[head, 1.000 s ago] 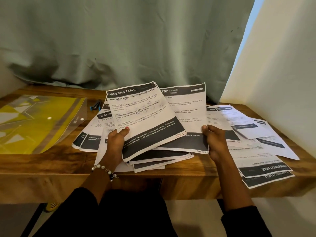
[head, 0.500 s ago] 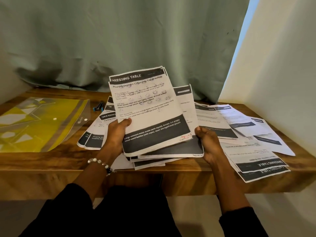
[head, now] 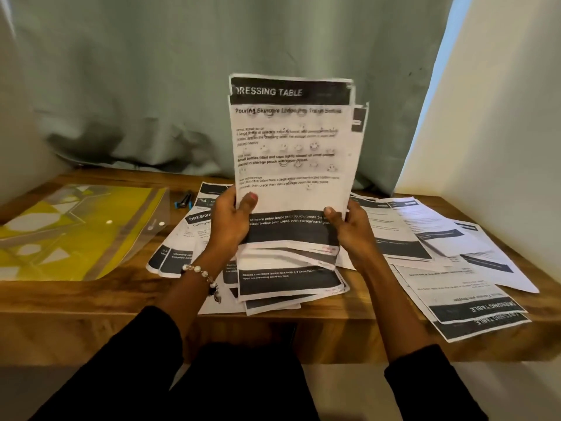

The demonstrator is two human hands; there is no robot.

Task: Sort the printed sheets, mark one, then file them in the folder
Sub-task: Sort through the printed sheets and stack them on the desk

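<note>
I hold a small stack of printed sheets [head: 291,147] upright above the table's middle, its front page headed "DRESSING TABLE". My left hand [head: 230,220] grips the stack's lower left edge, thumb on the front. My right hand [head: 349,229] grips its lower right edge. Beneath them lies a pile of sheets [head: 288,284] near the front edge. More sheets [head: 440,238] are spread over the right side, and others [head: 182,238] lie to the left. A yellow transparent folder [head: 76,232] lies flat at the far left. A dark marker with blue trim [head: 183,202] lies behind the left sheets.
The wooden table [head: 91,299] stands against a grey-green curtain [head: 212,71], with a white wall [head: 501,117] close on the right. Some right-hand sheets [head: 479,317] overhang the front edge.
Both hands have raised the stack from a low tilt to upright and squared it together; the sheet that fanned out to the right is now tucked behind the front page.
</note>
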